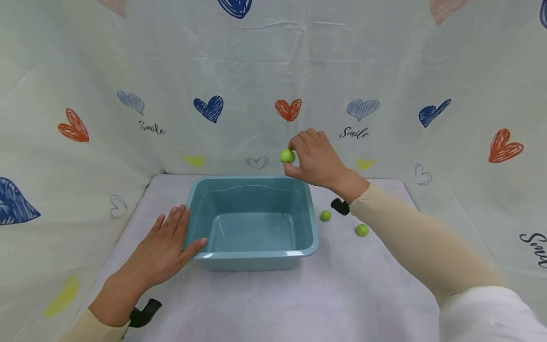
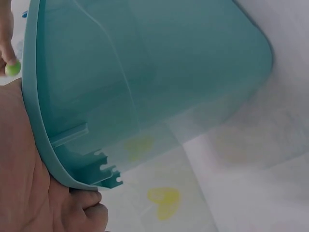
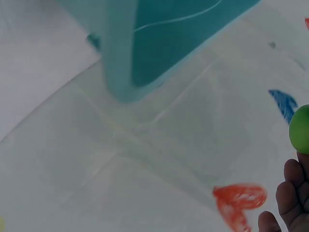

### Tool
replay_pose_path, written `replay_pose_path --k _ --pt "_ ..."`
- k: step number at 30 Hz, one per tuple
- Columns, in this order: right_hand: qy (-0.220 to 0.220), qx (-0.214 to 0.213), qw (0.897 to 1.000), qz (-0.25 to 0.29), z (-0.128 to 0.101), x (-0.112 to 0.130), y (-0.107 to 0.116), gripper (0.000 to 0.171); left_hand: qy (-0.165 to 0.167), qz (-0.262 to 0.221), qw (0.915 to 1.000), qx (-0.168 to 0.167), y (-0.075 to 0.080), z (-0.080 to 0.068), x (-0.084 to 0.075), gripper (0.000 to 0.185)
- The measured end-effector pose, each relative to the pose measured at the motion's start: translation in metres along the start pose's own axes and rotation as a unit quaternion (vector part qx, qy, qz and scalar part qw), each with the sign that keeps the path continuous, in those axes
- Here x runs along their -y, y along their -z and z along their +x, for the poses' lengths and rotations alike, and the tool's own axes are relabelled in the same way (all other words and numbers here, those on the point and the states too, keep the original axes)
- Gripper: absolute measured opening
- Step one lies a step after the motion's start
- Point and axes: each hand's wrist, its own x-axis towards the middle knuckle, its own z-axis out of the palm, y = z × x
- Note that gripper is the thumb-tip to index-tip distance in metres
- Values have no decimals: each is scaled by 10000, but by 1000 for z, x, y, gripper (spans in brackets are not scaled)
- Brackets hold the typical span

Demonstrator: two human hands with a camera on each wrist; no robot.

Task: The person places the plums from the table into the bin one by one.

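Observation:
A small round green ball [image 1: 287, 156], perhaps a fruit, is pinched between the thumb and fingers of my right hand [image 1: 316, 159], above the far right corner of a blue-green plastic basin [image 1: 256, 262]. In the right wrist view the same green ball [image 3: 300, 129] shows at the right edge beside the fingertips. My left hand [image 1: 160, 249] rests with straight fingers on the basin's left rim, thumb over the near corner. From the left wrist view, the palm lies against the rim [image 2: 30, 92]. Inside the basin I see only its bare bottom.
Two more green balls lie on the white cloth right of the basin, one nearer [image 1: 325, 215] and one farther right [image 1: 362, 230]. Behind the table hangs a pale curtain [image 1: 256, 61] printed with hearts and "Smile". A black strap piece [image 1: 340, 206] sticks out at the right wrist.

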Motion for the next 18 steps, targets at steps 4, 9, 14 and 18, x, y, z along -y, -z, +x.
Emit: replay_pose_path --k 4,9,14,18 --pt "680 88 9976 -117 13 34 -11 29 42 -58 10000 49 0 0 0 101" --pt "1400 150 9893 -383 19 65 -34 30 75 -88 9999 43 0 0 1 101" --pt "1700 478 9835 -386 17 80 -56 32 82 -131 9999 12 -1 0 2 101" --pt "1769 837 9803 -278 11 84 -68 32 71 -170 9998 12 -2 -1 2 101"
